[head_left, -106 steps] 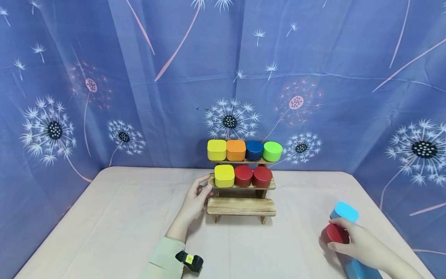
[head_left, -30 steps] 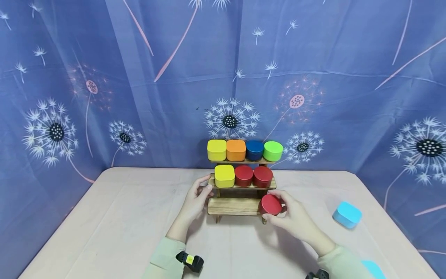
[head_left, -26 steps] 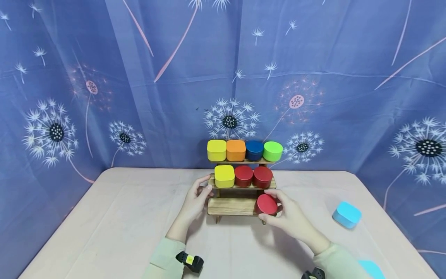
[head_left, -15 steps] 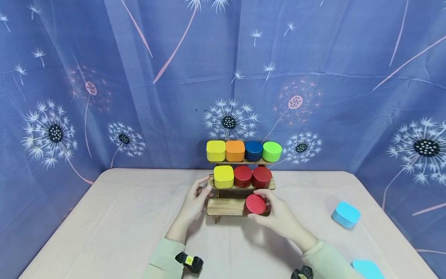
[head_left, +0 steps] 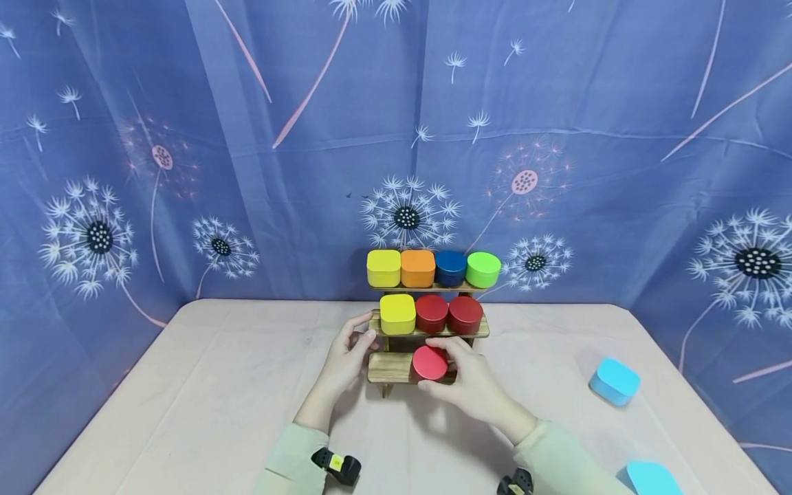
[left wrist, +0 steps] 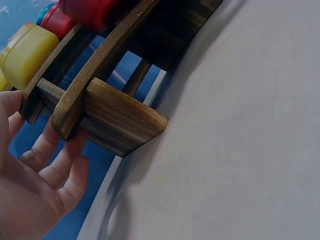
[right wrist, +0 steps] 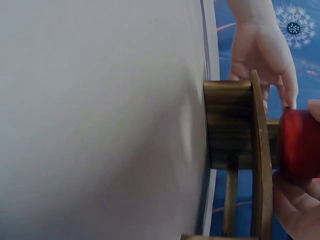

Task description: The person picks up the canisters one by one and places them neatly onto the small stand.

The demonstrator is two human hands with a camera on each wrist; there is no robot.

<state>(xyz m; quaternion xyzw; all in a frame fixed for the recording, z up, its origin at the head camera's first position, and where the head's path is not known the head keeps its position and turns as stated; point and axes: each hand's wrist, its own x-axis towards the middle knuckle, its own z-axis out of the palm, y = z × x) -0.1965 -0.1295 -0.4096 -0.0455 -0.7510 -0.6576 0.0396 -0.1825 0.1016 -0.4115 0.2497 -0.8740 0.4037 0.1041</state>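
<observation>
A three-step wooden display stand (head_left: 388, 368) stands on the table. My left hand (head_left: 346, 357) holds its left end at the middle step, thumb in front; in the left wrist view the fingers (left wrist: 65, 172) reach round the step ends. My right hand (head_left: 473, 385) grips a round red tin (head_left: 430, 362) between thumb and fingers, right at the bottom step, near its middle. In the right wrist view the red tin (right wrist: 300, 145) is by the step's top face; I cannot tell whether it touches. The right part of the bottom step is hidden behind my right hand.
On the top step are yellow (head_left: 383, 268), orange (head_left: 417, 268), dark blue (head_left: 450, 268) and green (head_left: 483, 269) tins. The middle step bears a yellow tin (head_left: 397, 314) and two red tins (head_left: 431, 313). Two light-blue tins (head_left: 614, 381) lie at right. A blue curtain (head_left: 309, 206) hangs behind.
My right hand has brought the red tin from the table's right side to the bottom step, then leftward along it. The left hand keeps its place on the stand.
</observation>
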